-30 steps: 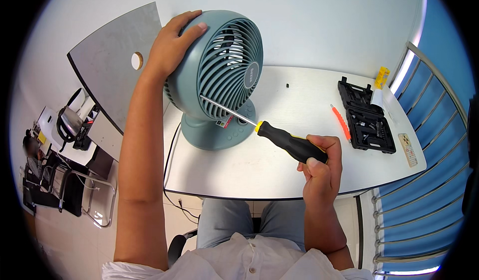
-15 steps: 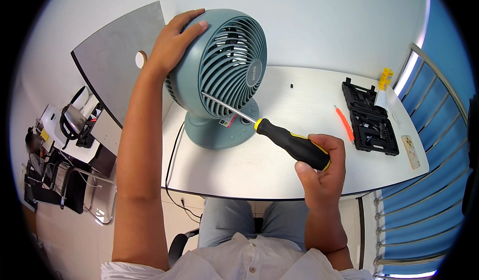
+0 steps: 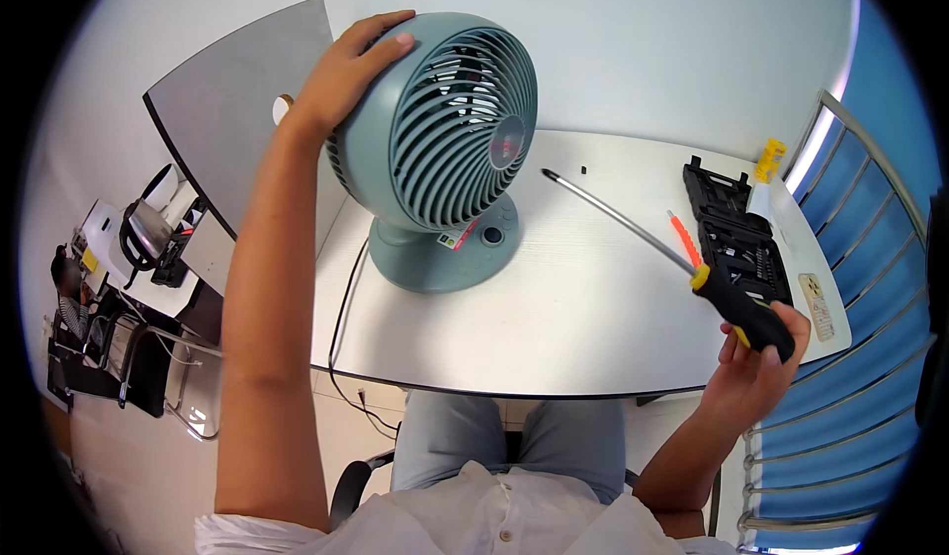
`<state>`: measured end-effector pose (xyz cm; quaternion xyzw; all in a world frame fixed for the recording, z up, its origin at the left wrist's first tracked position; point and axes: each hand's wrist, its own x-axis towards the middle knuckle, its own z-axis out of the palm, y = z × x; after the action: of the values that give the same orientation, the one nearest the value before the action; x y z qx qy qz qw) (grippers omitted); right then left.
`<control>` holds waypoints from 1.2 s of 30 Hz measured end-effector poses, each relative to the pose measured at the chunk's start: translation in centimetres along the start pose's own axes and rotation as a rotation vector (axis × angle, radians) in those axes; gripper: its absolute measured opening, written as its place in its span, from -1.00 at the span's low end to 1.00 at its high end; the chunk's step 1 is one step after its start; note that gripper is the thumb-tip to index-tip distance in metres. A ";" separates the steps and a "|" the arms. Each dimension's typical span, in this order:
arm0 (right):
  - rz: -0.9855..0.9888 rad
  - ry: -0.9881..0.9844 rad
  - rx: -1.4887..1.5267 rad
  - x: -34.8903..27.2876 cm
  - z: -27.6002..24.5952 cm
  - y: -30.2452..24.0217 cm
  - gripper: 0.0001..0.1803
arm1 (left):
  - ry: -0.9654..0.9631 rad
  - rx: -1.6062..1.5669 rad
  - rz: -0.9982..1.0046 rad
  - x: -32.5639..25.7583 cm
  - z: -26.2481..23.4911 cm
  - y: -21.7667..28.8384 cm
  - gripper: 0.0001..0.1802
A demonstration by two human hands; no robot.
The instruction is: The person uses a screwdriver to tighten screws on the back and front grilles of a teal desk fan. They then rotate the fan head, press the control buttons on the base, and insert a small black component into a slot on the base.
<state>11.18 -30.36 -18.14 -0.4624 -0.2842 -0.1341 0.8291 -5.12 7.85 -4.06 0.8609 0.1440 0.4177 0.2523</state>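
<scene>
A grey-green desk fan (image 3: 420, 160) stands on its round base at the left of the white table, its slatted front grille turned to the right. My left hand (image 3: 358, 69) lies over the top left of the fan's housing, fingers apart and stretched out; it holds the housing only by resting on it. In my right hand (image 3: 761, 362), above the table's right front edge, is a screwdriver (image 3: 736, 308) with a black and yellow handle. Its long metal shaft slants up and left, and the tip is apart from the grille.
An open black tool case (image 3: 736, 229) lies at the right, beside an orange-handled tool (image 3: 684, 239). Behind it stands a yellow item (image 3: 770, 160). A remote control (image 3: 817, 303) lies near the right edge. The fan's cord (image 3: 341, 333) hangs over the front edge. Metal railings (image 3: 840, 436) border the right.
My right hand has moved right with the screwdriver, taking its tip away from the fan's grille. My left hand stays on the housing, and the fan appears turned very slightly.
</scene>
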 end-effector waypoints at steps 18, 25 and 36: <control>0.932 -0.337 0.049 6.9 5.8 22.2 -0.73 | -0.069 -0.038 0.267 -0.1 -2.6 -4.7 -0.44; 0.892 -0.445 -0.232 5.1 6.5 20.3 -0.61 | 0.039 -0.068 0.197 -2.4 -1.6 -3.8 -0.43; 0.810 -0.488 -0.335 5.4 6.1 20.8 -0.66 | 0.198 -0.023 0.207 -3.8 -0.2 -3.8 -0.47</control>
<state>23.50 -13.82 -26.82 -0.6804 -0.2421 0.2668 0.6382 -7.74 9.40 -8.50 0.8228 0.0738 0.5260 0.2022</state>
